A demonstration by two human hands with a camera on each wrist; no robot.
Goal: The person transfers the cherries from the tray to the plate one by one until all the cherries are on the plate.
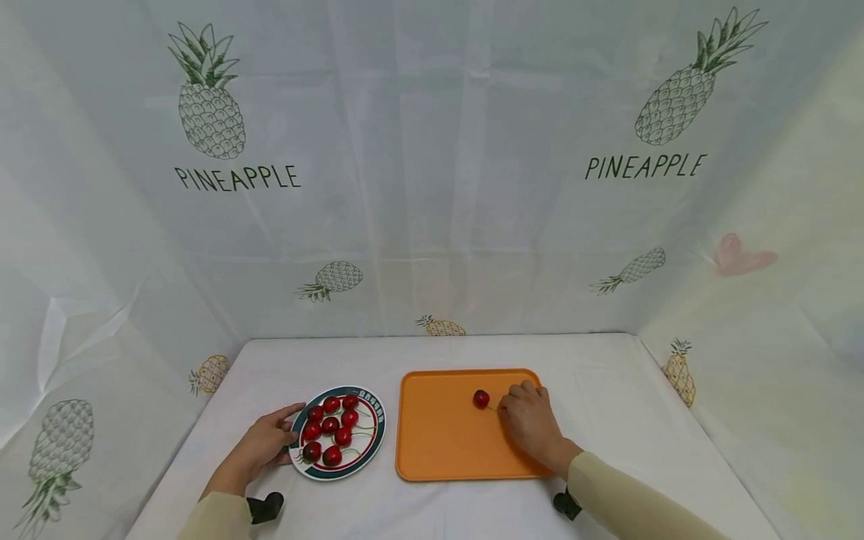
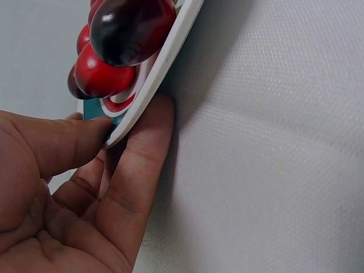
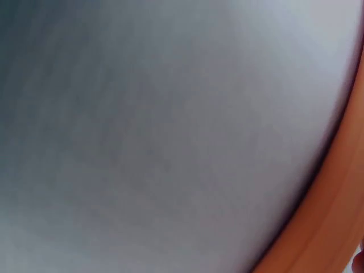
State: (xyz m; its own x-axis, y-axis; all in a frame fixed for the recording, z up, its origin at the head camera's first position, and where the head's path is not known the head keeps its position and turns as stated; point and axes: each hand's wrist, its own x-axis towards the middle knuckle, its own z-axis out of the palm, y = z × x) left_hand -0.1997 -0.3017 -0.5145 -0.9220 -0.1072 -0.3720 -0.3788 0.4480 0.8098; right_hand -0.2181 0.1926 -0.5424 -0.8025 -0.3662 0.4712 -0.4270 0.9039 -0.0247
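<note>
My left hand (image 1: 259,442) grips the left rim of a round plate (image 1: 375,435) with a dark green and white border. In the left wrist view the thumb (image 2: 74,142) lies on the rim and the fingers reach beneath it. Several glossy red cherries (image 1: 330,425) with pale stems are gathered on this plate. To the right, my right hand (image 1: 529,420) is over the right part of an orange tray (image 1: 445,450), fingers curled. Its fingertips pinch the stem of a single red cherry (image 1: 481,399), which shows just left of them.
A white cloth (image 1: 337,506) covers the table, and plate and tray sit side by side on it with a narrow gap between. Behind and at both sides hang pale curtains (image 1: 432,187) printed with pineapples. The tray's raised orange edge (image 3: 324,222) curves through the right wrist view.
</note>
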